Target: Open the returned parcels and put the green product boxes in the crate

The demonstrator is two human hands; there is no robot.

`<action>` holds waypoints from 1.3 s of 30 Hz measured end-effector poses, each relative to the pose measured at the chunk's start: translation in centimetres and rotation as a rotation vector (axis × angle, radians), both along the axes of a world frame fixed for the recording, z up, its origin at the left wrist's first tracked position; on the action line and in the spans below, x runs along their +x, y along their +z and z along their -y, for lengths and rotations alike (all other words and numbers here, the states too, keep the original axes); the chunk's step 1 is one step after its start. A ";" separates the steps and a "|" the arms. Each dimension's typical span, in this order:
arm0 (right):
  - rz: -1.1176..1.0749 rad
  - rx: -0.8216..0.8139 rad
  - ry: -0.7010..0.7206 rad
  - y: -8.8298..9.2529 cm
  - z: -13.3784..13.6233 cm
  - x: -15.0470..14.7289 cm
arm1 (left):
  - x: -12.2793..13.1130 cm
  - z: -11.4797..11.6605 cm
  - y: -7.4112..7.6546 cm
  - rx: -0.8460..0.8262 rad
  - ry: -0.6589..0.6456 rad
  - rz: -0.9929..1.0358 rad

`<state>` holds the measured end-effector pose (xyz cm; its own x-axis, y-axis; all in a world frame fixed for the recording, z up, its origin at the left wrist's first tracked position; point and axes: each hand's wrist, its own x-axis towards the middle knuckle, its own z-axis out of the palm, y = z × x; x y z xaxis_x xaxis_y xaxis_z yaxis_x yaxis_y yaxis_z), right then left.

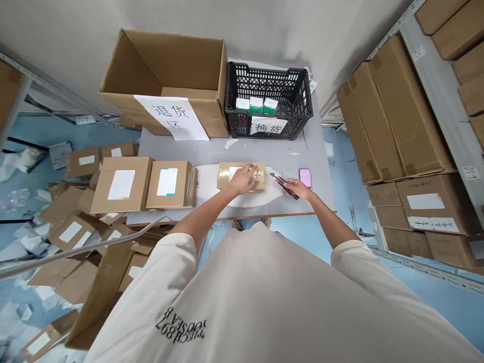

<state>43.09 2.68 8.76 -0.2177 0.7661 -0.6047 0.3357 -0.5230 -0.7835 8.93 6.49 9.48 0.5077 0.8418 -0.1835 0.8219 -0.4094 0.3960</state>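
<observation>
A small taped cardboard box [224, 177] with a white label lies on the table in front of me. My left hand [244, 179] rests on top of it, fingers spread across the label and tape, partly covering both. To the right of the box, my right hand [298, 188] grips a red and black utility knife [290, 192]. Its tip points left toward the box and is apart from it. A phone with a pink screen [305, 178] lies just beyond my right hand.
Two labelled cartons, a larger one [102, 184] and a smaller one [154, 186], stand left on the table [212, 151]. Behind are a big open carton [151, 113] and a black crate [232, 118] holding green-white boxes [256, 105]. Shelves of cartons [412, 111] flank the right; discarded boxes [71, 232] litter the left floor.
</observation>
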 end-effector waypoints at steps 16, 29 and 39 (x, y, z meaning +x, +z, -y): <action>0.488 0.646 0.342 -0.1 2.3 -1.7 | 0.9 -1.3 -1.3 0.067 0.093 -0.008; 0.478 0.703 0.250 -2.3 2.7 -3.3 | 1.1 0.0 -2.5 0.117 0.085 0.072; 0.522 0.794 0.251 -4.8 2.8 -2.0 | 0.9 0.0 -2.2 0.095 0.076 0.044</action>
